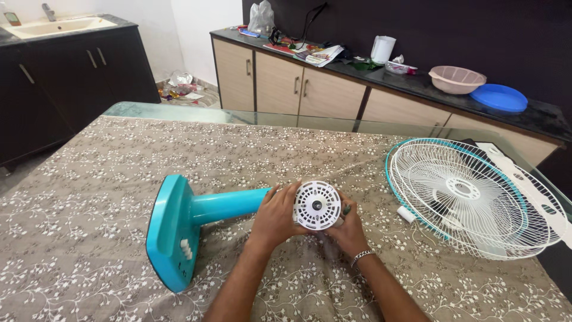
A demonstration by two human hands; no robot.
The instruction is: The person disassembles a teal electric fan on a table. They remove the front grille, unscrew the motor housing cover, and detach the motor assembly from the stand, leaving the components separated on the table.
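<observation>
A teal fan stand [179, 229] lies on its side on the table, its base toward the left and its neck pointing right. At the neck's end is the round white motor housing [317, 205], its vented face turned toward me. My left hand [275, 216] wraps the housing's left side. Under and against its right side rests my right hand [348, 229], which wears a bracelet. To the right, the white wire fan guard with a teal rim [462, 194] lies flat on the table, apart from both hands.
The table carries a brown flowered cloth [119, 173] over a glass top. Behind it, a counter with beige cupboards [310, 89] holds a pink bowl [457, 79], a blue plate [499, 97], a white jug and papers. A dark sink cabinet [65, 71] stands at left.
</observation>
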